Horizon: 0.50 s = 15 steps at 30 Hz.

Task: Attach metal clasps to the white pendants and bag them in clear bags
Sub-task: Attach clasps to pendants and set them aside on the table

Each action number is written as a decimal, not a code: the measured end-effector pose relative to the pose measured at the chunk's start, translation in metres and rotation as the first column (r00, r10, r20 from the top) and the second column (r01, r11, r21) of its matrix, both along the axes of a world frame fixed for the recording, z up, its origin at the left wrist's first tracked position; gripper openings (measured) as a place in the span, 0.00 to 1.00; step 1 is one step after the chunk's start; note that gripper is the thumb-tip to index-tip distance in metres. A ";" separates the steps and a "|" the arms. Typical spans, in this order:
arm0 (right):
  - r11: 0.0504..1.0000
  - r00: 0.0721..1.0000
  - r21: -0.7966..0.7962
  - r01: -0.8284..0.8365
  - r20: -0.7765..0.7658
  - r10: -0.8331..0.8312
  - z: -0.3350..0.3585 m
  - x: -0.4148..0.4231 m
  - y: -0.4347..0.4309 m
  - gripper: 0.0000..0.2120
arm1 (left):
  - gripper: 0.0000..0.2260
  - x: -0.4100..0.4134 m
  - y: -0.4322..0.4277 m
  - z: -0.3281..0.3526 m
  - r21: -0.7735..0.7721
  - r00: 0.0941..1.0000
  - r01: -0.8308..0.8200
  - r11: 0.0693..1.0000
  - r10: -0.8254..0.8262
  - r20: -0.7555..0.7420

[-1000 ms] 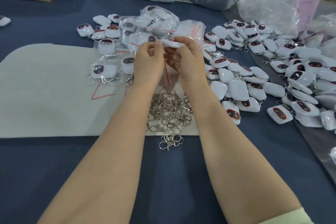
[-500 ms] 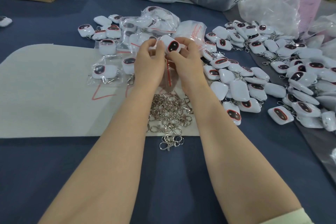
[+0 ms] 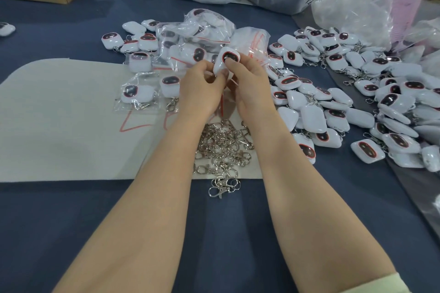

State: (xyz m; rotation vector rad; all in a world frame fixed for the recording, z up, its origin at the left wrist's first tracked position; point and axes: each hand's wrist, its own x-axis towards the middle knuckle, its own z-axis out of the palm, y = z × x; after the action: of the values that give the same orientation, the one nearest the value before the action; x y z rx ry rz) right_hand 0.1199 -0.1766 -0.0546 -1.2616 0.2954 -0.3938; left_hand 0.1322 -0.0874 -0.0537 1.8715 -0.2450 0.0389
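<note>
We've got one pendant [image 3: 225, 60] up between both hands, just over the heap of bags [image 3: 204, 31]. The right hand [image 3: 250, 83] pinches it with the thumb on the dark face, and the left hand [image 3: 202, 88] pinches its lower end. It looks like a light, hard, glossy shell, so probably slippery. We'd grip the side edges and leave the loop end free. The clasps [image 3: 221, 145] are small stiff metal, tangled on the surface [image 3: 71, 221] between our wrists, so one will likely drag others along. Counts: one pendant in hand, clasps too tangled to count, dozens of loose pendants [image 3: 309, 112] on the right, and one bagged pendant [image 3: 135, 94] lying apart on the left.
</note>
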 end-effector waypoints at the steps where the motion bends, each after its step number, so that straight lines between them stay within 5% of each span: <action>1: 1.000 1.000 0.004 -0.005 0.015 0.005 0.000 0.000 0.000 0.05 | 0.09 0.000 0.000 0.000 0.021 1.000 0.005 1.000 -0.005 0.015; 15: 0.995 0.997 -0.103 -0.015 0.077 0.023 -0.003 -0.001 0.000 0.05 | 0.08 0.001 0.000 -0.001 0.135 0.995 0.035 0.990 -0.047 0.085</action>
State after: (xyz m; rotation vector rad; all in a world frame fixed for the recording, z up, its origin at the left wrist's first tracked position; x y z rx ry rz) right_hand 0.1193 -0.1764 -0.0578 -1.3451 0.1987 -0.4457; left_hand 0.1330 -0.0871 -0.0552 2.0001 -0.3541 0.0791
